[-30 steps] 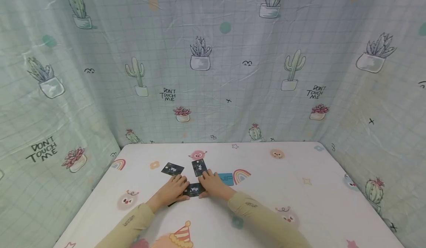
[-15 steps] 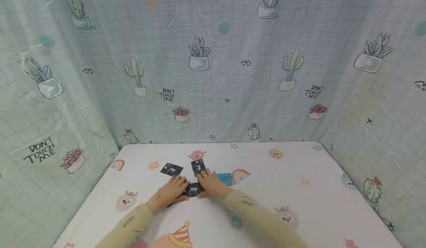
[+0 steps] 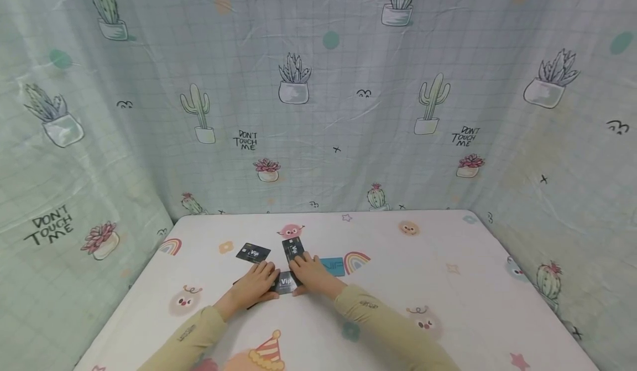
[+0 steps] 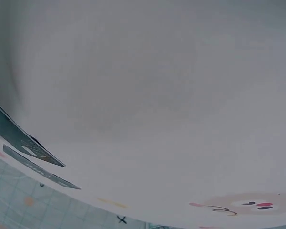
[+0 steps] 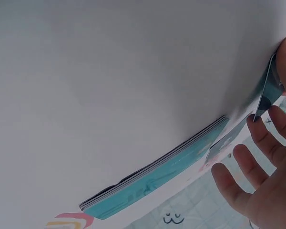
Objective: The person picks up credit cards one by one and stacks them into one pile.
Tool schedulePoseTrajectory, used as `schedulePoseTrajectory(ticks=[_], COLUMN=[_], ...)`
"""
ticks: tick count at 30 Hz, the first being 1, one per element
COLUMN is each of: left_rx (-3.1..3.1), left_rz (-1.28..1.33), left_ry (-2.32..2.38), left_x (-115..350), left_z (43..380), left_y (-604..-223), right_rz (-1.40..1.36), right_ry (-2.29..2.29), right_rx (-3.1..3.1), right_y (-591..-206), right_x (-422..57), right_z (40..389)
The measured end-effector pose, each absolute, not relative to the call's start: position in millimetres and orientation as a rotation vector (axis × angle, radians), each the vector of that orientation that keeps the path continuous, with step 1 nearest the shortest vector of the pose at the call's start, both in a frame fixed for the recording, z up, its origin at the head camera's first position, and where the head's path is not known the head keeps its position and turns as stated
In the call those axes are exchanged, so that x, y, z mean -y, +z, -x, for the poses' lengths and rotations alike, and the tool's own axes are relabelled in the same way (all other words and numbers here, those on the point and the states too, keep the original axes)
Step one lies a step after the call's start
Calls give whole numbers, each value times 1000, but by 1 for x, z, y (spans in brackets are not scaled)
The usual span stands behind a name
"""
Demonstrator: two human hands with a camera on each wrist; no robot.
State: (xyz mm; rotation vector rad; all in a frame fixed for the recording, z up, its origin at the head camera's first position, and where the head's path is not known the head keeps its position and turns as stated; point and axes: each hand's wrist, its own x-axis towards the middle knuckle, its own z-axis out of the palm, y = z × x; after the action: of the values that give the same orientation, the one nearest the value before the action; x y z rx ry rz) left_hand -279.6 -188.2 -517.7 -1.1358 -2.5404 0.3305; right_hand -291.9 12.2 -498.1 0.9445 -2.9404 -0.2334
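Observation:
A black "Vip" card [image 3: 286,282] is between my two hands, its printed face showing a pale sheen. My left hand [image 3: 252,286] grips its left end, fingers along the far edge and thumb at the near one. My right hand [image 3: 312,275] pinches the right end; in the right wrist view the thumb and a finger meet on the card [image 5: 268,90] while the other fingers extend loosely. Dark edges of another card stick out from under my left hand, mostly hidden. The left wrist view shows a dark card [image 4: 19,136] but no hand.
Another black card [image 3: 252,253] lies behind my left hand, and one more [image 3: 292,246] just beyond my right fingers. A blue card [image 3: 333,266] is right of my right hand, topping a short stack. The white table [image 3: 423,282] meets a hanging curtain [image 3: 338,177] behind.
The card between my hands has gone from dark to a paler sheen. The hands hold nearly the same place on the table; the whole view has shifted slightly.

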Motion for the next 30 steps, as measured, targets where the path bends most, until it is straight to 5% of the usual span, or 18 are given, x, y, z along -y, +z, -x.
schedulePoseTrajectory(ticks=[30], left_rx=[2452], left_rz=[1100], left_ry=[471], left_x=[183], left_z=[271], left_y=[-513], right_rz=[-1116], right_ry=[-304], right_rx=[2765], right_y=[-489], right_x=[-24], right_z=[281])
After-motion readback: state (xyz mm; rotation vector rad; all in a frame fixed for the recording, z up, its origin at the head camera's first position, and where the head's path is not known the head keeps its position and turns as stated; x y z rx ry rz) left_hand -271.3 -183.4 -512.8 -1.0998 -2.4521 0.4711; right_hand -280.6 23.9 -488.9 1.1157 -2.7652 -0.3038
